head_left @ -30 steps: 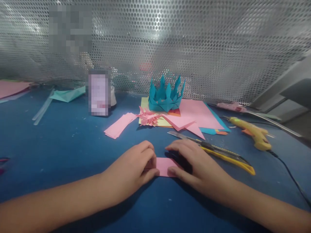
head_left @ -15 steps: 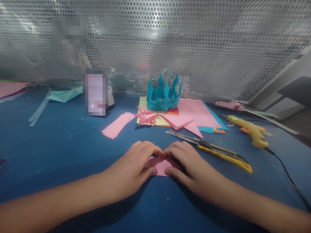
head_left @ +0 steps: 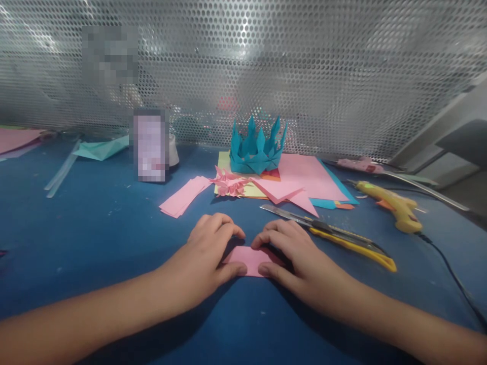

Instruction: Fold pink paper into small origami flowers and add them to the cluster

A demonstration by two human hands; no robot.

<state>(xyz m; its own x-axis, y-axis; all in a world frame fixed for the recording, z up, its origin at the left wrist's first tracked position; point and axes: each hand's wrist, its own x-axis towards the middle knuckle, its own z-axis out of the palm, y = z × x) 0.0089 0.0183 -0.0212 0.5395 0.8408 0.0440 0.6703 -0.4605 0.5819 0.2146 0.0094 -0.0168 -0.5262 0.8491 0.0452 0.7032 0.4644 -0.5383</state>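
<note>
A small folded strip of pink paper (head_left: 251, 258) lies flat on the blue table between my hands. My left hand (head_left: 213, 251) covers its left end; the thumb rests on the paper near the front edge, while the fingers are stretched out and lifted beyond the far edge, apart from the thumb. My right hand (head_left: 292, 253) is on the right end, with its thumb on the near edge and a fingertip at the far edge. Both ends of the strip are partly hidden under the hands.
Behind the hands lie a stack of pink strips (head_left: 184, 196), folded pink paper pieces (head_left: 231, 183) and a blue paper crown (head_left: 256, 152) on coloured sheets. To the right are a yellow utility knife (head_left: 342, 241), blade out, and a corded glue gun (head_left: 395, 205). A phone (head_left: 150, 147) stands left.
My left fingers have lifted and drawn back left from the strip's far edge, uncovering more of it. Both thumbs stay in place; the right fingertips have shifted slightly.
</note>
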